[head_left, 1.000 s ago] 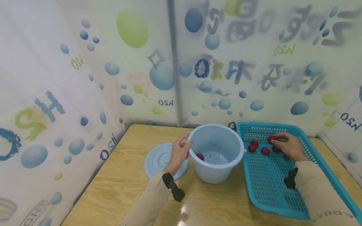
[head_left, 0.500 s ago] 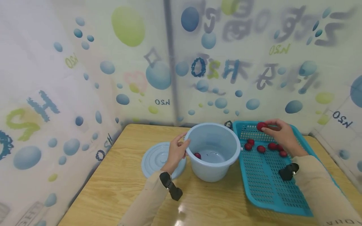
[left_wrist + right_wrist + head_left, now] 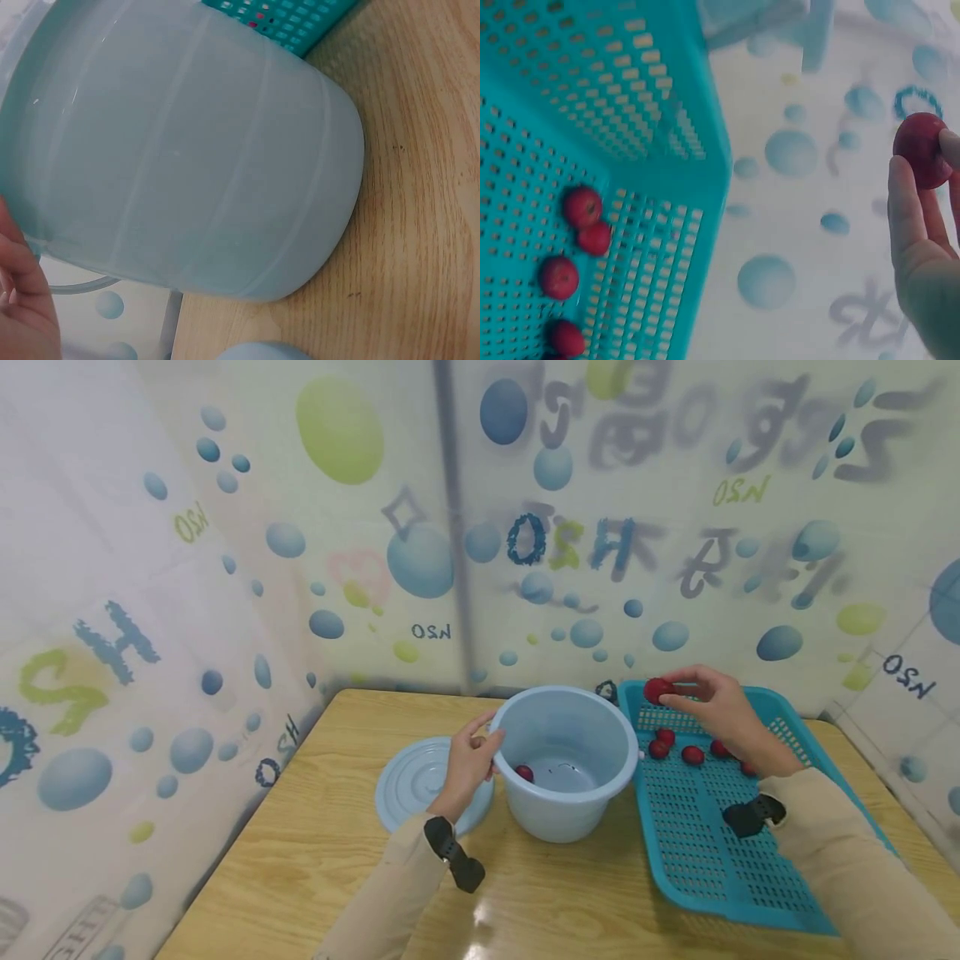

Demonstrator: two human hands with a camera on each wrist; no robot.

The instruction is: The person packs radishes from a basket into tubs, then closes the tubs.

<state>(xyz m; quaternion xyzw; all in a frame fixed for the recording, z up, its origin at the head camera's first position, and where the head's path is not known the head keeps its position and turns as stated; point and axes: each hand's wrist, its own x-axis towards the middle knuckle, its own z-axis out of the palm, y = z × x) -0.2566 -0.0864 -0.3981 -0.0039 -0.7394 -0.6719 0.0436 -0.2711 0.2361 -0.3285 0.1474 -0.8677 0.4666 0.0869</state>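
My left hand (image 3: 471, 762) grips the left rim of a pale blue bucket (image 3: 558, 818), thumb toward the inside. One dark red plum (image 3: 524, 773) lies at the bottom of that bucket. Above the far left corner of a teal plastic basket (image 3: 654, 860), my right hand (image 3: 718, 703) pinches another plum (image 3: 657, 691) between thumb and fingers. The right wrist view shows the held plum (image 3: 921, 150) clear of the basket wall. Several plums (image 3: 692, 756) lie in the basket's far end, some partly hidden by the right hand and wrist.
A round pale blue lid (image 3: 401, 789) lies on the wooden table (image 3: 300, 843) left of the bucket, partly behind the left forearm. The basket stands close to the bucket's right side. A printed curtain (image 3: 375, 552) hangs behind the table.
My right hand has lifted the plum up from the basket's far end and carried it left, toward the bucket. The left hand stays on the rim.
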